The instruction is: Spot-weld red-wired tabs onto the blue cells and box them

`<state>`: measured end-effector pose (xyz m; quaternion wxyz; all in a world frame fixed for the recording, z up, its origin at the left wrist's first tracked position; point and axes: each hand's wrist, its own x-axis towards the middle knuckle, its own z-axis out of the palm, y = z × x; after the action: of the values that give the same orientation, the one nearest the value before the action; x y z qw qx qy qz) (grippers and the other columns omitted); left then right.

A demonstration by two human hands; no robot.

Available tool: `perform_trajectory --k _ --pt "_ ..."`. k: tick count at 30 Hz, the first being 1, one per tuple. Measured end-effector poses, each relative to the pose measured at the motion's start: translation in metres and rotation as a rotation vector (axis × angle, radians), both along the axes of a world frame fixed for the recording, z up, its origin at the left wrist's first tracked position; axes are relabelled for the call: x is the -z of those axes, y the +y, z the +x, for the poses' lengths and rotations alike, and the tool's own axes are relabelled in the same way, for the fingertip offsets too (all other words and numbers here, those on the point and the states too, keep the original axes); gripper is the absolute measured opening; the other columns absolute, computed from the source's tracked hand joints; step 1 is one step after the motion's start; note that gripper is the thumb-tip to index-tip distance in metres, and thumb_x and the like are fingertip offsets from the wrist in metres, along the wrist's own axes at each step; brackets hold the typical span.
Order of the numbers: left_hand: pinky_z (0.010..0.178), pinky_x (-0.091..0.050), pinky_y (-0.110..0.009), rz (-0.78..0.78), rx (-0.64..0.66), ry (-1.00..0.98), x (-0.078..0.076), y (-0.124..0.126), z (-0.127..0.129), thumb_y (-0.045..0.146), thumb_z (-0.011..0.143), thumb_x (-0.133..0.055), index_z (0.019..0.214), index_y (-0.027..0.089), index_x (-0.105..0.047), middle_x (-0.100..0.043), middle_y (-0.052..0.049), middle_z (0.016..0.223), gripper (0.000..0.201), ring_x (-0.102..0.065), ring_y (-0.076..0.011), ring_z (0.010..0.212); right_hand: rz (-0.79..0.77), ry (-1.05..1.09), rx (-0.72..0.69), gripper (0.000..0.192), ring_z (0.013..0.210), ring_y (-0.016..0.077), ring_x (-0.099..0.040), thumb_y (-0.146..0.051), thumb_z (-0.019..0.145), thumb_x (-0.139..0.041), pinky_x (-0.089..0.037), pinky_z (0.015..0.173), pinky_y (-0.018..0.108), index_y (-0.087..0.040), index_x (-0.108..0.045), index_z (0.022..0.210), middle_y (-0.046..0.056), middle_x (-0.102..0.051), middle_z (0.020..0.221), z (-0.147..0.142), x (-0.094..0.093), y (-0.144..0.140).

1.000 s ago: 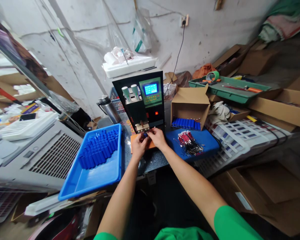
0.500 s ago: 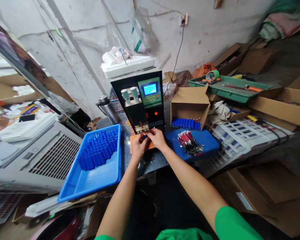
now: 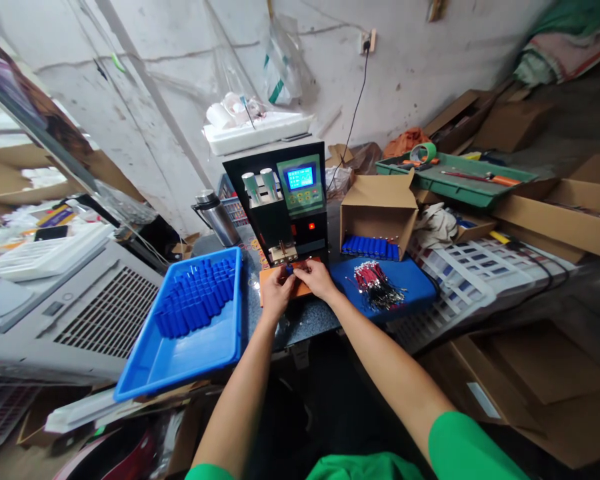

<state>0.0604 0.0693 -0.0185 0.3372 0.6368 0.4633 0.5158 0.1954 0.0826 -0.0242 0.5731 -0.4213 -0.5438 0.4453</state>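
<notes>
Both hands meet over an orange block (image 3: 267,275) at the foot of a black spot welder (image 3: 300,233) with a lit blue screen. My left hand (image 3: 279,291) is closed on a small blue battery cell (image 3: 289,269), mostly hidden by the fingers. My right hand (image 3: 316,277) pinches at the cell's other side; what lies between its fingertips is too small to make out. Just above the hands are the welder's electrode tips (image 3: 283,251). A heap of red and black wire leads (image 3: 377,283) rests on a blue pad (image 3: 414,280) to the right.
At left, a blue tray (image 3: 180,373) holds rows of blue cells (image 3: 195,297). An open cardboard box (image 3: 377,193) with several wired blue cells (image 3: 371,247) stands right of the welder. Behind are a steel flask (image 3: 217,219) and a green tool tray (image 3: 460,175).
My hands have drawn slightly down and back from the electrode tips, and the blue end of the cell shows more between the fingers. The view has shifted a little.
</notes>
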Motion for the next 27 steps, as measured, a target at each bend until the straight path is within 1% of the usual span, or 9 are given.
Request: perform_trajectory --k 3,5,8,11,14,18,22,25,27 --pt "0.079 -0.055 -0.032 0.003 -0.007 0.007 -0.001 0.001 -0.001 0.039 0.078 -0.068 0.099 0.016 -0.069 -0.073 -0.006 0.091 0.031 -0.068 -0.0194 0.082 -0.031 0.034 -0.01 0.027 0.059 0.0168 -0.057 -0.043 0.07 -0.067 -0.044 0.056 0.028 -0.021 -0.056 0.06 0.0 -0.059 0.056 0.001 0.002 0.001" --pt "0.081 -0.056 -0.033 -0.003 -0.028 -0.005 -0.001 0.0 -0.005 0.039 0.076 -0.07 0.103 0.016 -0.069 -0.073 -0.007 0.094 0.035 -0.069 -0.0201 0.084 -0.068 0.076 -0.025 0.031 0.053 0.0149 -0.053 -0.045 0.069 -0.068 -0.041 0.051 0.026 -0.021 -0.054 0.058 -0.002 -0.054 0.052 0.002 0.002 0.001" --pt "0.084 -0.055 -0.036 0.003 -0.113 -0.004 0.001 -0.011 -0.015 0.042 0.079 -0.069 0.105 0.015 -0.069 -0.073 -0.009 0.099 0.037 -0.069 -0.0217 0.089 -0.112 0.113 -0.03 0.033 0.047 0.012 -0.047 -0.048 0.067 -0.069 -0.036 0.046 0.024 -0.02 -0.054 0.056 -0.003 -0.052 0.049 0.003 -0.001 -0.002" --pt "0.084 -0.054 -0.037 0.062 -0.163 0.118 0.004 -0.031 -0.024 0.042 0.085 -0.063 0.096 0.016 -0.071 -0.073 -0.009 0.094 0.03 -0.069 -0.022 0.088 -0.121 0.121 -0.026 0.034 0.045 0.0106 -0.045 -0.048 0.066 -0.069 -0.033 0.044 0.023 -0.02 -0.053 0.055 -0.003 -0.052 0.048 0.004 -0.003 -0.003" --pt "0.083 -0.053 -0.035 0.188 -0.137 0.288 0.007 -0.047 -0.027 0.037 0.086 -0.063 0.09 0.018 -0.072 -0.073 -0.008 0.093 0.021 -0.067 -0.0217 0.091 -0.124 0.129 -0.026 0.033 0.044 0.01 -0.043 -0.047 0.066 -0.068 -0.031 0.043 0.023 -0.02 -0.053 0.054 -0.002 -0.052 0.048 0.004 -0.002 -0.002" --pt "0.081 -0.052 -0.034 0.274 -0.111 0.4 0.01 -0.05 -0.022 0.032 0.086 -0.062 0.084 0.019 -0.07 -0.072 -0.006 0.088 0.015 -0.066 -0.0201 0.087 -0.163 0.143 -0.019 0.033 0.044 0.0099 -0.042 -0.047 0.065 -0.068 -0.03 0.043 0.023 -0.021 -0.052 0.054 -0.003 -0.052 0.049 0.004 0.0 0.0" --pt "0.07 -0.051 -0.03 0.154 -0.102 0.373 0.008 -0.042 -0.018 0.031 0.089 -0.057 0.082 0.018 -0.068 -0.071 -0.005 0.078 0.019 -0.065 -0.0174 0.071 -0.134 0.105 -0.095 0.033 0.047 0.0107 -0.044 -0.048 0.068 -0.067 -0.032 0.045 0.023 -0.02 -0.055 0.058 -0.002 -0.054 0.052 0.009 -0.002 -0.004" --pt "0.067 -0.051 -0.027 0.059 -0.065 0.268 0.003 -0.037 -0.016 0.033 0.089 -0.055 0.083 0.018 -0.066 -0.07 -0.003 0.075 0.019 -0.066 -0.0164 0.068 -0.051 0.015 -0.177 0.026 0.056 0.0117 -0.049 -0.043 0.067 -0.069 -0.037 0.053 0.024 -0.018 -0.062 0.064 -0.001 -0.059 0.059 0.013 -0.003 -0.006" --pt "0.067 -0.051 -0.026 0.035 -0.031 0.239 -0.001 -0.033 -0.014 0.033 0.088 -0.055 0.083 0.018 -0.064 -0.069 -0.002 0.075 0.018 -0.066 -0.0158 0.068 -0.013 -0.03 -0.193 0.023 0.06 0.0121 -0.051 -0.039 0.065 -0.07 -0.039 0.058 0.024 -0.016 -0.065 0.068 0.0 -0.062 0.064 0.014 -0.003 -0.006"
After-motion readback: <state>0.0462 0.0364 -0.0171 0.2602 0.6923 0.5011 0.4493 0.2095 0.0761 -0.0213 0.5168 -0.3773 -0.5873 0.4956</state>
